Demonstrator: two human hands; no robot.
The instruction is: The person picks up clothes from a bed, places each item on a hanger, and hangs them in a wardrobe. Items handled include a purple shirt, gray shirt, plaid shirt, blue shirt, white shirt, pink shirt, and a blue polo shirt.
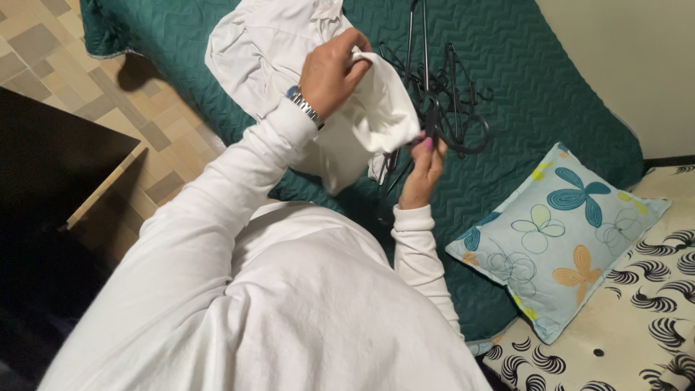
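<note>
My left hand (331, 71), with a metal watch on the wrist, is raised over the bed and grips a fold of a white garment (384, 108). Below it, my right hand (423, 168) pinches the garment's lower edge, right beside a pile of black clothes hangers (452, 101). The cloth hangs stretched between both hands. More of the white fabric (253, 43) lies spread on the green quilted bedspread (536, 65). Whether my right fingers also touch a hanger is unclear.
A light blue pillow with a flower print (557, 232) lies at the right on the bedspread. A cream sheet with black swirls (637, 318) is at the lower right. A tiled floor (51, 51) and a dark table (51, 166) are at the left.
</note>
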